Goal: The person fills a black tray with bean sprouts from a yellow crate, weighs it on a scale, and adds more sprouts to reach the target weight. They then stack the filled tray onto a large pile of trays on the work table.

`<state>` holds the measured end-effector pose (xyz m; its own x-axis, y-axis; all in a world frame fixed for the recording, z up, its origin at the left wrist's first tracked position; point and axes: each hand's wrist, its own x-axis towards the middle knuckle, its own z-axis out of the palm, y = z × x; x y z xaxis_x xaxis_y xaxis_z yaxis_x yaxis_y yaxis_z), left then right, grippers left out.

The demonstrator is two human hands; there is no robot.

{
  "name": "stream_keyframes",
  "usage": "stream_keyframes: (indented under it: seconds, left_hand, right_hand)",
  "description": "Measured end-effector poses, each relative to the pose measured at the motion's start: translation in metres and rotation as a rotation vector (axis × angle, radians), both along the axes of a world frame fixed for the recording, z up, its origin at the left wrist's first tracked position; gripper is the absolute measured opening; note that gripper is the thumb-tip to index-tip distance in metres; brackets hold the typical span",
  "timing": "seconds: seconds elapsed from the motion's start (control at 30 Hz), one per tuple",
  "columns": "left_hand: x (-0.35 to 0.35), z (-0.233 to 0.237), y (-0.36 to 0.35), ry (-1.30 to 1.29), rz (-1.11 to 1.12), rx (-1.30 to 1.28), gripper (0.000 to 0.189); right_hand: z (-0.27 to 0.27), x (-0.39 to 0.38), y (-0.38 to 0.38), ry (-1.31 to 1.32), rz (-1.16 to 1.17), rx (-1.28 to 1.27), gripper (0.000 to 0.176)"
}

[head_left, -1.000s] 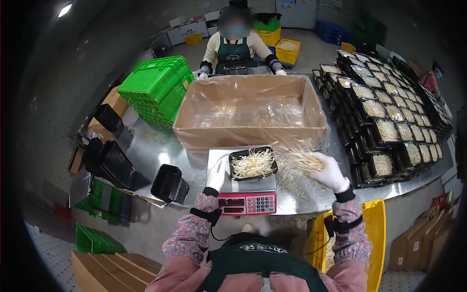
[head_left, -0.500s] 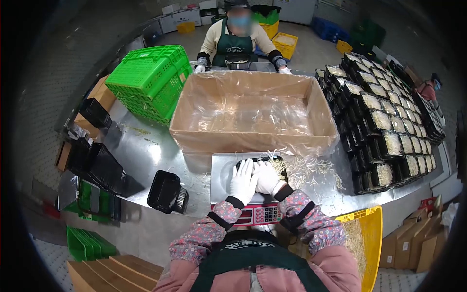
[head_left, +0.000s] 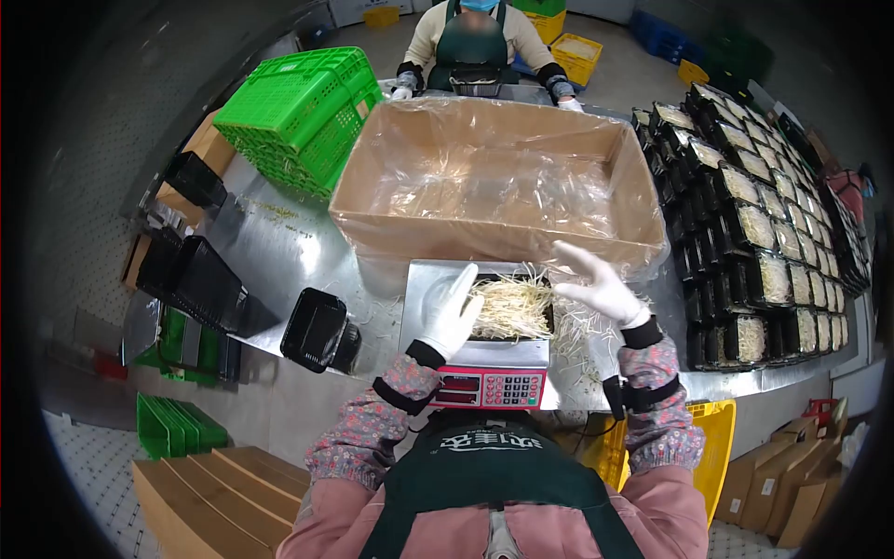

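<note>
A black plastic tray [head_left: 477, 328] filled with pale bean sprouts [head_left: 514, 306] sits on the steel pan of a red weighing scale [head_left: 492, 388]. At the tray's left side is my left hand [head_left: 451, 317], white-gloved, with fingers stretched out and nothing held. My right hand [head_left: 603, 289], gloved too, hangs in the air right of the tray with thumb and fingers spread. Beneath it, loose sprouts [head_left: 579, 326] lie scattered on the steel table beside the scale.
Beyond the scale stands a plastic-lined cardboard box [head_left: 503, 231]. Green crates [head_left: 289, 116] are at the left, near empty black trays [head_left: 315, 328]. Stacks of filled trays [head_left: 768, 252] line the right side. A yellow crate [head_left: 712, 456] is beside me. A co-worker [head_left: 470, 47] faces me.
Both hands were together on the sprouts in the tray. They have parted: the right has lifted away to the right, the left has drawn to the tray's left edge. The camera view has shifted.
</note>
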<state>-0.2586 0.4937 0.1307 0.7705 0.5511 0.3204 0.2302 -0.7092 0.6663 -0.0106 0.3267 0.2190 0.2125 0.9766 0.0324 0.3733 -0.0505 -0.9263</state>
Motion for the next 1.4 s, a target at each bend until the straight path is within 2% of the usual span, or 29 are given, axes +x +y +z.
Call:
stream_keyframes:
  seconds: [0.03,0.1,0.17,0.2,0.23,0.33,0.43,0.47,0.5,0.57,0.6,0.7,0.73,0.77,0.83,0.9,1.0,1.03,1.1,1.2,1.23,1.3,1.33,1.37,1.4]
  left_hand:
    - [0.0,-0.01,0.007,-0.172,-0.014,-0.137,0.053]
    - [-0.016,0.011,0.016,-0.153,0.047,-0.218,0.053]
    - [-0.027,0.021,0.026,-0.247,0.054,-0.306,0.054]
    - [-0.031,0.025,0.03,-0.217,0.046,-0.308,0.056]
    - [-0.03,0.025,0.03,-0.208,0.057,-0.3,0.057]
    - [-0.009,0.017,0.011,-0.109,0.005,-0.176,0.063]
    - [0.018,0.0,-0.016,0.011,-0.003,-0.025,0.069]
    - [0.02,-0.001,-0.023,0.138,0.031,0.138,0.066]
    - [0.018,-0.002,-0.027,0.137,0.028,0.138,0.066]
    - [0.017,-0.004,-0.029,0.283,-0.004,0.34,0.061]
    - [0.018,-0.008,-0.028,0.233,0.012,0.352,0.055]
    - [0.021,-0.016,-0.028,0.178,0.047,0.415,0.047]
    - [0.021,-0.019,-0.028,0.151,0.058,0.417,0.043]
    - [0.022,-0.02,-0.028,0.148,0.068,0.439,0.04]
    - [0.023,-0.02,-0.029,0.175,0.072,0.456,0.039]
    - [0.023,-0.024,-0.028,0.199,0.064,0.47,0.04]
    - [0.022,-0.032,-0.025,0.214,0.065,0.477,0.041]
    - [0.023,-0.033,-0.025,0.203,0.064,0.473,0.041]
    - [0.02,-0.023,-0.026,0.211,0.051,0.442,0.044]
    - [0.014,-0.015,-0.023,-0.066,0.035,0.036,0.051]
    - [0.012,-0.013,-0.021,-0.068,0.034,0.038,0.051]
    - [0.009,-0.01,-0.019,-0.329,0.086,-0.311,0.051]
    - [0.01,-0.041,-0.007,-0.456,0.074,-0.42,0.049]
    - [0.011,-0.038,-0.009,-0.457,0.072,-0.417,0.049]
    - [0.013,-0.036,-0.013,-0.623,0.084,-0.633,0.047]
  right_hand:
    - [0.0,0.01,-0.007,0.008,-0.039,-0.001,0.076]
    - [0.003,0.023,-0.019,-0.115,-0.117,0.023,0.077]
    - [0.0,0.03,-0.025,-0.305,-0.147,0.017,0.08]
    - [-0.001,0.027,-0.023,-0.368,-0.158,0.029,0.088]
    - [-0.002,0.019,-0.017,-0.35,-0.137,0.022,0.088]
    - [-0.011,-0.021,0.016,-0.665,-0.016,0.159,0.102]
    - [-0.028,-0.058,0.046,-0.852,0.208,-0.019,0.112]
    - [-0.034,-0.059,0.053,-0.973,0.253,-0.085,0.111]
    - [-0.035,-0.056,0.051,-0.973,0.25,-0.087,0.111]
    - [-0.033,-0.038,0.046,-0.924,0.349,-0.319,0.111]
    - [-0.042,-0.026,0.039,-0.92,0.353,-0.227,0.109]
    - [-0.057,-0.003,0.016,-0.911,0.28,-0.124,0.092]
    - [-0.037,-0.01,0.012,-0.883,0.213,-0.198,0.064]
    - [-0.051,-0.01,0.01,-0.897,0.12,-0.107,0.035]
    - [-0.067,-0.016,0.005,-0.843,0.014,-0.042,0.02]
    - [-0.077,-0.015,0.005,-0.874,-0.018,-0.027,0.017]
    - [-0.059,-0.002,-0.002,-0.692,-0.045,-0.036,0.017]
    - [-0.05,0.008,-0.005,-0.726,-0.07,-0.092,0.018]
    - [-0.012,0.021,-0.014,-0.647,-0.101,-0.109,0.019]
    - [0.041,0.019,-0.018,-0.34,-0.168,-0.197,0.019]
    - [0.047,0.017,-0.018,-0.22,-0.192,-0.177,0.019]
    - [0.055,0.003,-0.009,-0.218,-0.154,-0.095,0.02]
    - [0.058,-0.006,-0.002,-0.212,-0.116,-0.013,0.022]
    - [0.054,-0.017,0.007,-0.137,-0.077,-0.069,0.023]
    - [0.045,-0.03,0.016,-0.193,-0.069,-0.016,0.022]
